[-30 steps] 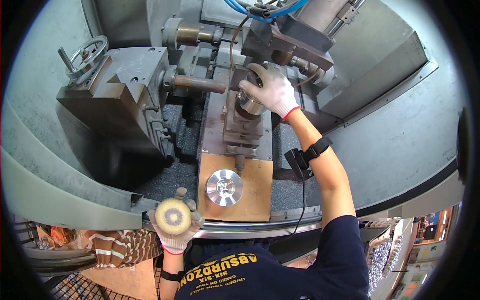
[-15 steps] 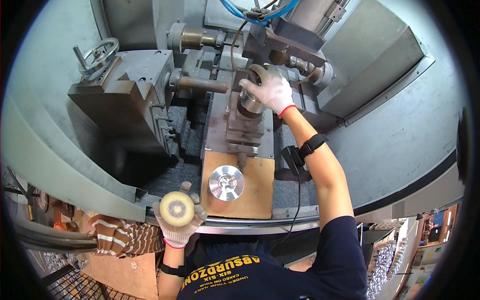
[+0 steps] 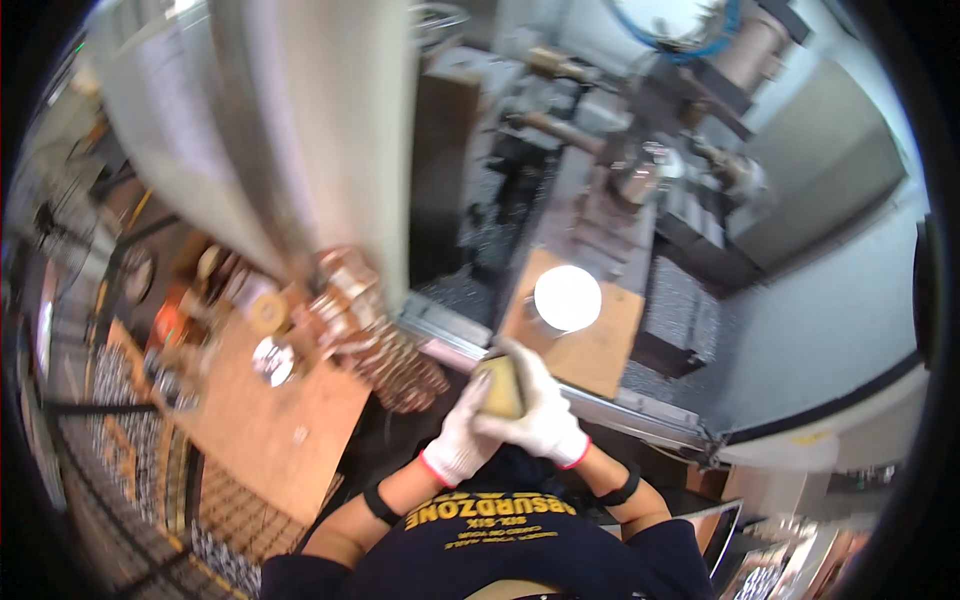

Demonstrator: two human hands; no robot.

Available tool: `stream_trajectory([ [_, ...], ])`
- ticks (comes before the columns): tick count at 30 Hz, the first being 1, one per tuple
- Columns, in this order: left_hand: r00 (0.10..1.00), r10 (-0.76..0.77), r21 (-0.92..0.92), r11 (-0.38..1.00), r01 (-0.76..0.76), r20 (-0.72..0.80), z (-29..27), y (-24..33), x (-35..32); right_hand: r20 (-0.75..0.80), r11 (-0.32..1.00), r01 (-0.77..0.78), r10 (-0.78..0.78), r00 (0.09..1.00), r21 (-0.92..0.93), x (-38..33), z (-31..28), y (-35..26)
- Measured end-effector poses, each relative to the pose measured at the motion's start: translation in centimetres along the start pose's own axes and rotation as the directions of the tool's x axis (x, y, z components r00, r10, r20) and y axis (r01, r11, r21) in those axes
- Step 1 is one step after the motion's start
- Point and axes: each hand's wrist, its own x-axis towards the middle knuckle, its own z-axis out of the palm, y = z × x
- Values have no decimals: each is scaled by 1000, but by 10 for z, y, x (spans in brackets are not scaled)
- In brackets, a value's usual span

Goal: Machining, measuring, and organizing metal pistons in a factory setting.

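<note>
A thick, pale yellow round block [image 3: 502, 388] is held close to my body, between my two gloved hands. My left hand [image 3: 463, 437] closes around its left and lower side. Wrapped over the right side is my right hand [image 3: 543, 412], its fingers reaching up along the block. Just beyond them, a round metal part [image 3: 567, 298], glaring white, rests on a brown board [image 3: 597, 357]. Farther off, a shiny metal cylinder [image 3: 640, 178] sits in the machine's fixture. Motion blur softens the far details.
At left, a striped cloth [image 3: 375, 335] hangs by the machine's door panel [image 3: 340, 130]. A wooden tabletop [image 3: 270, 430] carries another metal part [image 3: 273, 360] and a yellow disc [image 3: 267, 313]. The machine's front sill [image 3: 650, 415] runs just past my hands.
My right hand has left the metal cylinder in the fixture and come back to grip the yellow block with my left hand. My view has swung left, bringing the side table in.
</note>
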Motion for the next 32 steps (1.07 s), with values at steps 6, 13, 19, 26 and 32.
stream_trajectory([
  [6,1000,-1,-59,998,1,1,-86,30,-47,388,208,-442,254,886,873,-27,1,23],
  [13,777,265,-105,915,-390,-571,-212,106,-10,443,-430,-278,356,823,859,-54,-15,19],
  [19,811,251,14,958,-288,-528,-190,141,50,362,-277,-274,347,865,921,-65,-34,21],
  [26,670,246,170,969,-178,-701,-223,117,6,68,-78,-41,386,920,996,-42,-106,38],
  [32,811,551,680,672,-294,-194,-300,45,10,-487,964,-58,183,854,259,50,-211,66],
])
